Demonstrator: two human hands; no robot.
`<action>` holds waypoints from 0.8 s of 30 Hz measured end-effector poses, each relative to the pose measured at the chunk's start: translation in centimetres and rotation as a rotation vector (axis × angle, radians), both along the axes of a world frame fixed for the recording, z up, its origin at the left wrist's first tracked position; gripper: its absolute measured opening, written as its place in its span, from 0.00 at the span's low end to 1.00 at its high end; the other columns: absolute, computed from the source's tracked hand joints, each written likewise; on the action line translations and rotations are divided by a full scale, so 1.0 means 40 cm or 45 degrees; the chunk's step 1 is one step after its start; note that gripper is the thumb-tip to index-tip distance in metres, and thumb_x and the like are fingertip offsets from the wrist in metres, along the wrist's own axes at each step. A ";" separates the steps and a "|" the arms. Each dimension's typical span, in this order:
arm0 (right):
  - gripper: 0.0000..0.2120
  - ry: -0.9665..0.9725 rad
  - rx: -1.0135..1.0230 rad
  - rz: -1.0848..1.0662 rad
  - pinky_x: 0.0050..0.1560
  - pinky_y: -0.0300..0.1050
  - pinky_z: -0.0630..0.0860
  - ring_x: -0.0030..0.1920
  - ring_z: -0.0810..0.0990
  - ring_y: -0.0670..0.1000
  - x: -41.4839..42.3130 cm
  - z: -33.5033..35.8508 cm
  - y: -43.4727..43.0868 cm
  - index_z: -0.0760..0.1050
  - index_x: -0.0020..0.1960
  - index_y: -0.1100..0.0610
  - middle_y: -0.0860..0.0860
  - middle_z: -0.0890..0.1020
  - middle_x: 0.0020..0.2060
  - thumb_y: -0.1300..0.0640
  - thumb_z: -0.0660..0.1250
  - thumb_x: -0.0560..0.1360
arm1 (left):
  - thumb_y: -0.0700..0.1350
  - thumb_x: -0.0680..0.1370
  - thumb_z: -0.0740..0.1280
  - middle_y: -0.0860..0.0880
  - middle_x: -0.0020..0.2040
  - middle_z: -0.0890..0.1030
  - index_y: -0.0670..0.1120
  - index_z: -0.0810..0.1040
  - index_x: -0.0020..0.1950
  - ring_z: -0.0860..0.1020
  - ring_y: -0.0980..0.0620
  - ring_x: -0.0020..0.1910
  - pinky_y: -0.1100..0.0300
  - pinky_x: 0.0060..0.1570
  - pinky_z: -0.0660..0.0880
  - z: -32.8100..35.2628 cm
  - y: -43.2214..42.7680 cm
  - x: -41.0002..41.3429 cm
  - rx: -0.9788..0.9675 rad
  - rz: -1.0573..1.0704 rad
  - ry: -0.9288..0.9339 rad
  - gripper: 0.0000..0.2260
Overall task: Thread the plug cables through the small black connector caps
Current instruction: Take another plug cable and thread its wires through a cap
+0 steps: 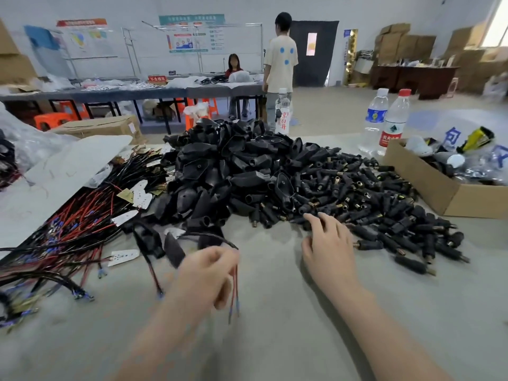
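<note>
Nearest the camera, the left hand point(206, 273) pinches a cable point(217, 237) between thumb and curled fingers. Its red leads with blue-tipped ends hang straight down below the grip, probably so the free ends stay together and are ready to feed into a cap. The black part of the cable arcs away to the left toward a blurred dark plug body lying on the tabletop point(275, 312). Just beyond and to the right, the right hand point(327, 248) is open with its fingers spread. Its fingertips are at the near edge of the heap of small black connector caps point(371, 204); it holds nothing, and it seems to be picking out one cap. The caps, many with brass ends, spread across the right half of the tabletop within easy reach of that hand. To their left rises a taller mound of larger plug shells point(220, 166). Further left lies a tangle of loose cables point(68, 237), red and black, so the supply for each hand sits on that hand's own side. Behind the caps on the right stand a cardboard box point(428, 185) and two water bottles point(384, 119), set back out of the working area.
</note>
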State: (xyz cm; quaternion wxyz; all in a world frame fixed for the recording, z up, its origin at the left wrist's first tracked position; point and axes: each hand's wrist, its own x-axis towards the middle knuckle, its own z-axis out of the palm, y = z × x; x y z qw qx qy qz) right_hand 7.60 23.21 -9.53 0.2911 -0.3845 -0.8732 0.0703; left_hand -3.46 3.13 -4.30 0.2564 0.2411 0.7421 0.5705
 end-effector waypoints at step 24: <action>0.17 0.158 -0.441 0.498 0.50 0.37 0.68 0.45 0.73 0.36 -0.027 -0.001 -0.029 0.69 0.69 0.41 0.39 0.72 0.62 0.54 0.59 0.82 | 0.46 0.84 0.58 0.64 0.53 0.73 0.58 0.77 0.56 0.71 0.61 0.60 0.68 0.57 0.67 -0.125 -0.019 -0.169 -0.130 -0.239 1.028 0.10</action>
